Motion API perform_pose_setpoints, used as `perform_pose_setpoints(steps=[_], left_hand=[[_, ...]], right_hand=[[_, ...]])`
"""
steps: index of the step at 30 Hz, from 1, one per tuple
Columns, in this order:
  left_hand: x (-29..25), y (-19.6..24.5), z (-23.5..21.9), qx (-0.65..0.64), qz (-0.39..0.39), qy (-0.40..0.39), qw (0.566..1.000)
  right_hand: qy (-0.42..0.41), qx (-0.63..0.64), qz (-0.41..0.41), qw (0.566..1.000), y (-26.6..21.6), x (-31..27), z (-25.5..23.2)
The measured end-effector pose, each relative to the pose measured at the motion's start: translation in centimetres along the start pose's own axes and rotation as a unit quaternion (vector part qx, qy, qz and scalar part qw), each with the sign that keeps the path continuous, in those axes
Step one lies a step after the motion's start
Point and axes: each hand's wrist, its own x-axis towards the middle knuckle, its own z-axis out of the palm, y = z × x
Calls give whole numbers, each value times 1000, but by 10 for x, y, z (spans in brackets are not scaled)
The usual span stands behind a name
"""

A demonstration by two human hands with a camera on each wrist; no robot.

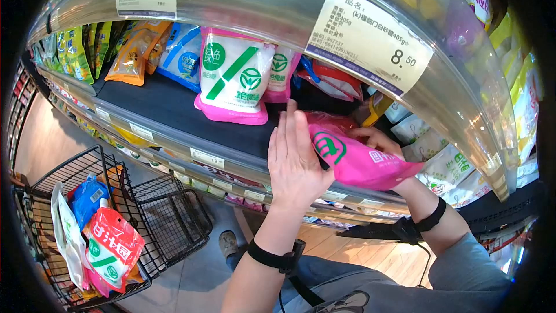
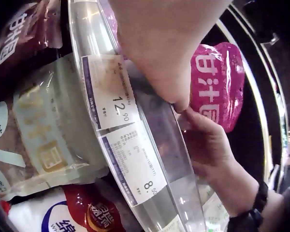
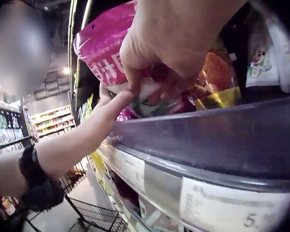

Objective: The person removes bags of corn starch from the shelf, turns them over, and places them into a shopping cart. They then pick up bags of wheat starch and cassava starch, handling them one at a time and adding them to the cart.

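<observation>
A pink and white bag of sugar [image 1: 359, 162] is tilted over the shelf's front edge, its pink end toward the person. Along the bag's left side lies my left hand [image 1: 292, 159], fingers straight and pointing up, palm against the plastic. My right hand [image 1: 376, 139] grips the bag from the right side, its fingers curled over the plastic. In the right wrist view the right hand [image 3: 166, 41] is close above the left hand [image 3: 113, 99], both at the bag [image 3: 104, 53]. A matching bag [image 1: 236, 75] stands upright on the shelf, left of the hands.
A clear shelf front with price labels [image 1: 370, 40] arches above the hands. Orange [image 1: 136, 52] and blue packs [image 1: 182, 55] stand farther left, white packs [image 1: 443, 168] at right. A black wire cart [image 1: 153, 220] with several packs, including a red pouch [image 1: 113, 246], stands lower left.
</observation>
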Motion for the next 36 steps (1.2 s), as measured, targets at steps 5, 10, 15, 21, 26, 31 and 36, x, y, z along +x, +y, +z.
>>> perform_pose_setpoints(steps=[5, 10, 15, 21, 26, 31, 36], left_hand=[[-4, -4, 2, 52, 23, -37, 998], [-8, -15, 8, 58, 37, -48, 996], [-5, -9, 7, 63, 45, 15, 997], [4, 2, -1, 79, 10, -66, 995], [2, 4, 5, 93, 32, 3, 995], [6, 11, -1, 191, 37, -77, 978], [6, 10, -1, 186, 40, -97, 977]], right_hand=[[28, 53, -9, 998, -4, -10, 5], [27, 13, 22, 999, -10, -11, 4], [36, -26, 29, 999, -13, -8, 2], [182, 103, 32, 977, -8, 7, 24], [249, 243, 158, 924, -42, 51, 30], [351, 199, 198, 894, -7, 80, 24], [421, 331, 157, 830, 14, 94, 32]])
